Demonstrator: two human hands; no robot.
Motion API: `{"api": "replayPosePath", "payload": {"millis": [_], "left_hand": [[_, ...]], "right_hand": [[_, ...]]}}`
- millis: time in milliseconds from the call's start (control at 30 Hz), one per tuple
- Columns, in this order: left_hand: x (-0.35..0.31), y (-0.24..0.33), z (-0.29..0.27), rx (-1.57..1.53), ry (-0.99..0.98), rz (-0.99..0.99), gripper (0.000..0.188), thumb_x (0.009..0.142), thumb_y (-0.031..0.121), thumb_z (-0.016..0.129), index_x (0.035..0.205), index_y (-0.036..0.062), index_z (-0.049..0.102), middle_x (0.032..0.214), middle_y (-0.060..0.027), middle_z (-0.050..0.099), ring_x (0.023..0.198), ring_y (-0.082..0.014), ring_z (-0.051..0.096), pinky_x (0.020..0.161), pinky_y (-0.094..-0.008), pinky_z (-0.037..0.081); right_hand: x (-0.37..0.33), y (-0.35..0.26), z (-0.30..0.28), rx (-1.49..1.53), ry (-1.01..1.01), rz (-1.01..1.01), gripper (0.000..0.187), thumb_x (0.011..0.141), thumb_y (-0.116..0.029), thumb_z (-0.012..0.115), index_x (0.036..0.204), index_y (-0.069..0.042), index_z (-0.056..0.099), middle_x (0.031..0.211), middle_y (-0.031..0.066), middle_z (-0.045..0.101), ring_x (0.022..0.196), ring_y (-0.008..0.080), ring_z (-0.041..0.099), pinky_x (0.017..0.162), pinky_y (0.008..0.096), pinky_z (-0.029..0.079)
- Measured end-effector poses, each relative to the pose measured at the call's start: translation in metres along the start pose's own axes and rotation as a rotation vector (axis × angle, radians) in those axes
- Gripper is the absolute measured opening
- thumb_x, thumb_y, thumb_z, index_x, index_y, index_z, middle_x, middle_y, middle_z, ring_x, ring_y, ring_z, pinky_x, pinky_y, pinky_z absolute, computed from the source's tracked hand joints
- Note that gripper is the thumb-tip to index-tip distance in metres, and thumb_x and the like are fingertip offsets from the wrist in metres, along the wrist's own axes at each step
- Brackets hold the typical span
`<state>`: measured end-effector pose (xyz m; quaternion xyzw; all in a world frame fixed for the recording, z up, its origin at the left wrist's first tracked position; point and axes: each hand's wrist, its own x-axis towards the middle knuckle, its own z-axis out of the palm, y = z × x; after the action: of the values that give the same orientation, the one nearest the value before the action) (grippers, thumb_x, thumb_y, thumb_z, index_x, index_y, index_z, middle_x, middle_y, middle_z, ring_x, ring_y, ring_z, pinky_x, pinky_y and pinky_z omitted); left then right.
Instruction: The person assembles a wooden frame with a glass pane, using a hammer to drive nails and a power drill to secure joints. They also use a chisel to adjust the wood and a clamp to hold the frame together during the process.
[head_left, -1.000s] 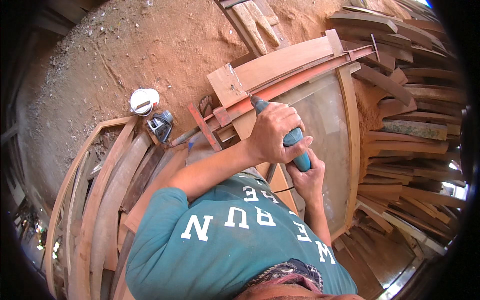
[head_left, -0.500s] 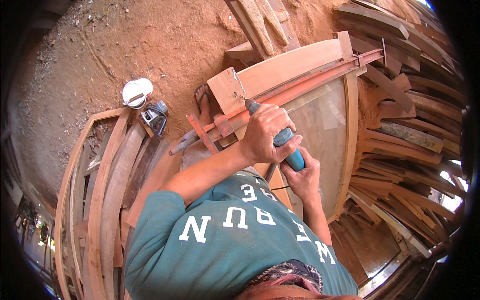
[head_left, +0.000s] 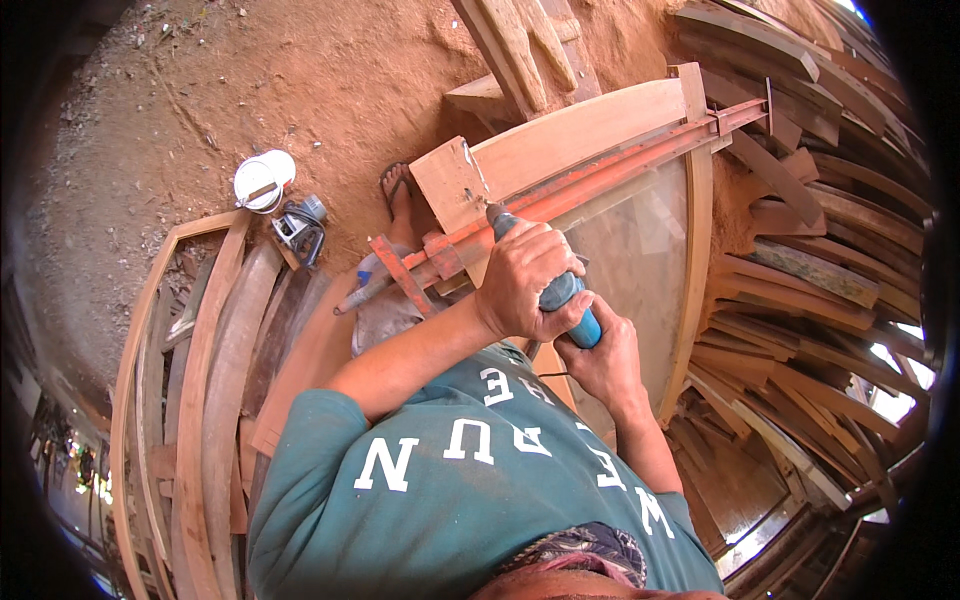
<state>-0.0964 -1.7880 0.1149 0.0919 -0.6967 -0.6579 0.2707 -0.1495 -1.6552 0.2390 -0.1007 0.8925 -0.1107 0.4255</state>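
Left hand [head_left: 532, 278] wraps the front of a blue corded power tool [head_left: 562, 292], right hand [head_left: 606, 362] its rear, tip beside the right edge of a wooden block [head_left: 445, 187]. Likely hefty and rigid, it suits holding at both ends.

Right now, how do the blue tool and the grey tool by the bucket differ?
Left hand and right hand grip the blue tool; the grey tool sits untouched beside the white bucket. The blue tool is long and slim, the grey tool squat and blocky. Both look like power tools.
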Motion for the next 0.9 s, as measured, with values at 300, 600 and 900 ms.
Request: {"api": "replayPosePath", "payload": {"millis": [300, 600, 900], "left_hand": [[0.003, -0.003, -0.005, -0.017, 0.040, -0.006, 0.034, 0.083, 0.041, 0.069, 0.078, 0.0082, 0.063, 0.074, -0.0084, 0.060, 0.067, -0.0291, 0.057, 0.068, -0.0426, 0.043], [0.008, -0.008, -0.009, -0.034, 0.084, -0.016, 0.036, 0.086, 0.043, 0.067, 0.080, 0.0080, 0.063, 0.076, -0.0084, 0.062, 0.069, -0.0290, 0.060, 0.069, -0.0420, 0.044], [-0.001, -0.017, -0.009, -0.020, 0.094, -0.019, 0.040, 0.089, 0.047, 0.064, 0.084, 0.0079, 0.062, 0.078, -0.0088, 0.064, 0.071, -0.0293, 0.061, 0.071, -0.0420, 0.044]], "right_hand": [[0.006, -0.015, -0.008, -0.051, -0.006, 0.007, 0.038, 0.069, -0.015, 0.086, 0.093, -0.001, 0.062, 0.080, 0.0255, 0.070, 0.081, 0.0467, 0.069, 0.070, 0.0500, 0.055], [0.016, -0.028, -0.016, -0.166, -0.033, -0.012, 0.034, 0.069, -0.012, 0.083, 0.094, -0.001, 0.062, 0.077, 0.0246, 0.070, 0.079, 0.0460, 0.069, 0.071, 0.0499, 0.055], [0.021, -0.028, -0.014, -0.166, -0.048, -0.036, 0.034, 0.070, -0.013, 0.081, 0.099, -0.003, 0.066, 0.078, 0.0235, 0.070, 0.079, 0.0441, 0.070, 0.072, 0.0487, 0.057]]}}
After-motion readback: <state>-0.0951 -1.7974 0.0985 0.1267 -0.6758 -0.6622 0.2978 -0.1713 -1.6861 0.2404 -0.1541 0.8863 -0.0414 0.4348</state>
